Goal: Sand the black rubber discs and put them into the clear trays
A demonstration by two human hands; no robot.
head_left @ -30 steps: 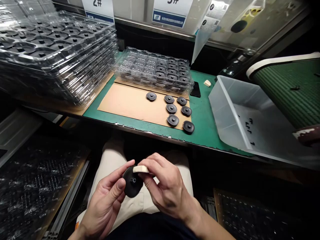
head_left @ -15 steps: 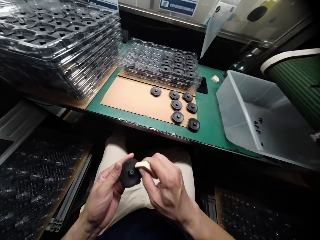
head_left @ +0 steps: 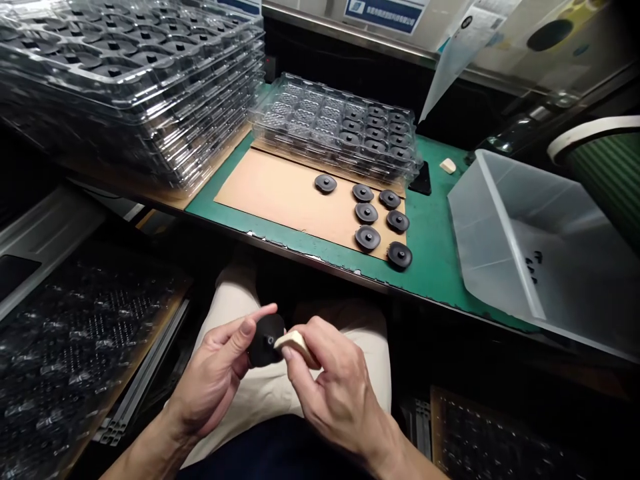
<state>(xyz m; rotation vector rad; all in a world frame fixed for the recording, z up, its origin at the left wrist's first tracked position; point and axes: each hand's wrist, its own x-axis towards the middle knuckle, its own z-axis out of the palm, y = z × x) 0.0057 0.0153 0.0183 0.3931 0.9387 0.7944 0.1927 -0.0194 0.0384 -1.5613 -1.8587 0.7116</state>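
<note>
Above my lap, my left hand [head_left: 215, 370] grips a round black plastic part [head_left: 265, 333] by its edge, the side with a small central stub turned up. My right hand [head_left: 335, 380] is closed on a small cream-coloured block [head_left: 299, 347], perhaps an eraser or sponge. The block's tip meets the black part close to the stub. On the brown cardboard sheet [head_left: 270, 193] lie several similar black discs [head_left: 367, 238], stubs upward, grouped mostly at its right end.
A clear tray [head_left: 335, 127], partly filled with black parts, stands behind the cardboard. Tall stacked trays [head_left: 150, 100] rise at left. A translucent bin [head_left: 500, 267] with small black bits stands at right, near a phone [head_left: 421, 179] and a second cream piece [head_left: 447, 165].
The cream block has moved from the disc's upper rim down toward its stub, and the disc has turned slightly in my left hand. The camera view has shifted a little.
</note>
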